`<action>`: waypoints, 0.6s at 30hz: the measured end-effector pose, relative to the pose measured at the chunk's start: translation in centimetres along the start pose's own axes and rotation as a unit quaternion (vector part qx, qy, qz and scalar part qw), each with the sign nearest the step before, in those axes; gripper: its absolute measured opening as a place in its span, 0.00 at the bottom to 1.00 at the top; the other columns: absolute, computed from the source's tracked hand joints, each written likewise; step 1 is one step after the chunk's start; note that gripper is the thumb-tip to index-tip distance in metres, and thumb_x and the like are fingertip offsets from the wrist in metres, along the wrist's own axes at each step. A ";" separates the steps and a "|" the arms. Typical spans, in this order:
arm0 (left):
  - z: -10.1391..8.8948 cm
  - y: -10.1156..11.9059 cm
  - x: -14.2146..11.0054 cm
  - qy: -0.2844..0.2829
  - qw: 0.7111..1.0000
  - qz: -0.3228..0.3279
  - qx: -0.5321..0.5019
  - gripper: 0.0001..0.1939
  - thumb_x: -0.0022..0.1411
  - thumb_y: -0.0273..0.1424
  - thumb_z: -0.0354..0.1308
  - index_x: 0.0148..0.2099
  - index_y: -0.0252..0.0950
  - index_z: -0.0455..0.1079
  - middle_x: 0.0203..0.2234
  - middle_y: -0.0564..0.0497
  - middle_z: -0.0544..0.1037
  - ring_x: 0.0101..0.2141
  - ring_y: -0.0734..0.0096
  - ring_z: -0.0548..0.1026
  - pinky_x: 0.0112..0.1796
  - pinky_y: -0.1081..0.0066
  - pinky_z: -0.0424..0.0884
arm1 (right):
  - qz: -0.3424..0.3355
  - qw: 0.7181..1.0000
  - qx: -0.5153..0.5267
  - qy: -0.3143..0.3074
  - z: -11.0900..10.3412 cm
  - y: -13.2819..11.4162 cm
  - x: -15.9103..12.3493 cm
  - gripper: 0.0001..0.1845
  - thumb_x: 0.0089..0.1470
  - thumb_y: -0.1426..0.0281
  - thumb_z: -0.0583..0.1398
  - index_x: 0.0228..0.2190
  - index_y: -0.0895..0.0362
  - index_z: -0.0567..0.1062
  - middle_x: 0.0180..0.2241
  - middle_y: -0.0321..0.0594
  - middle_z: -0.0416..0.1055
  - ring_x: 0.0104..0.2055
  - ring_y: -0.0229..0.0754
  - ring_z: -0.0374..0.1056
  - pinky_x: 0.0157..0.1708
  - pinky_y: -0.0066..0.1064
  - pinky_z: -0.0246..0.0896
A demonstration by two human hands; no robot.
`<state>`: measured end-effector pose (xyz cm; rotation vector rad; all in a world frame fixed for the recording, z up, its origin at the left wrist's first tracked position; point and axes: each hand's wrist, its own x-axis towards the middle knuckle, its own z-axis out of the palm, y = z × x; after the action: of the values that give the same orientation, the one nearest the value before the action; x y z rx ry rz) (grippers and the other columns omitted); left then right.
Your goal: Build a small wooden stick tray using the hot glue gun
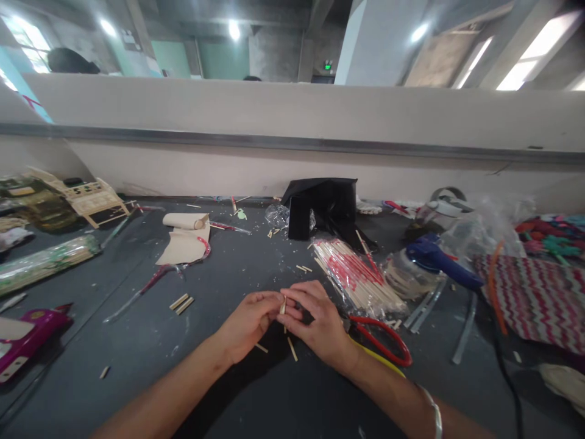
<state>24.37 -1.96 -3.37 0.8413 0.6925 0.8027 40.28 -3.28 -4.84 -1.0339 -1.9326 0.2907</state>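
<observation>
Above the middle of the dark table, my left hand [247, 323] and my right hand [322, 326] meet at the fingertips. A small pale wooden stick piece [283, 307] is pinched between them, with fingers of both hands closed on it. Its far side is hidden by the fingers. Just below lie a loose short stick [292, 349] and another one [261, 348]. Beside my right wrist rests a pair of pliers with one red handle [397, 342] and one yellow, partly covered by my forearm. Left of my left hand are a few cut stick pieces [181, 303].
A plastic bag of red-marked sticks [350, 271] lies right of centre, near a blue glue gun [439, 261] and clear glue sticks [425, 308]. At left are a magenta tool [36, 335], rolled beige sheet [185, 238] and small wooden model [95, 198]. Black folded material [324, 204] stands behind.
</observation>
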 end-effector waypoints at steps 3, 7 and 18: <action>-0.2 0.1 0.0 -0.035 0.999 -0.006 -0.026 0.11 0.59 0.30 0.57 0.35 0.28 0.78 0.27 0.43 0.81 0.30 0.69 0.76 0.39 0.71 0.67 | -0.004 1.000 0.014 0.011 -0.3 -0.2 0.2 0.18 0.47 0.69 0.66 0.43 0.52 0.74 0.36 0.41 0.72 0.40 0.46 0.66 0.41 0.42 0.66; -0.5 0.3 0.0 -0.095 0.992 -0.017 -0.082 0.13 0.61 0.29 0.54 0.42 0.28 0.76 0.31 0.41 0.81 0.33 0.67 0.77 0.41 0.70 0.67 | -0.012 0.999 0.036 0.031 -0.8 -0.6 0.3 0.18 0.47 0.70 0.65 0.43 0.53 0.74 0.37 0.41 0.72 0.41 0.45 0.66 0.42 0.41 0.65; -0.4 0.1 -0.3 -0.100 0.992 -0.010 -0.071 0.12 0.62 0.28 0.54 0.41 0.28 0.77 0.31 0.42 0.81 0.31 0.73 0.76 0.39 0.75 0.67 | 0.007 0.997 0.078 0.018 -0.6 -0.7 0.1 0.19 0.48 0.71 0.65 0.44 0.52 0.74 0.39 0.41 0.71 0.43 0.45 0.66 0.42 0.38 0.65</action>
<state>23.85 -2.03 -3.40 0.7729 0.4593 0.7297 40.37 -3.78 -4.08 -0.9449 -1.8388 0.4211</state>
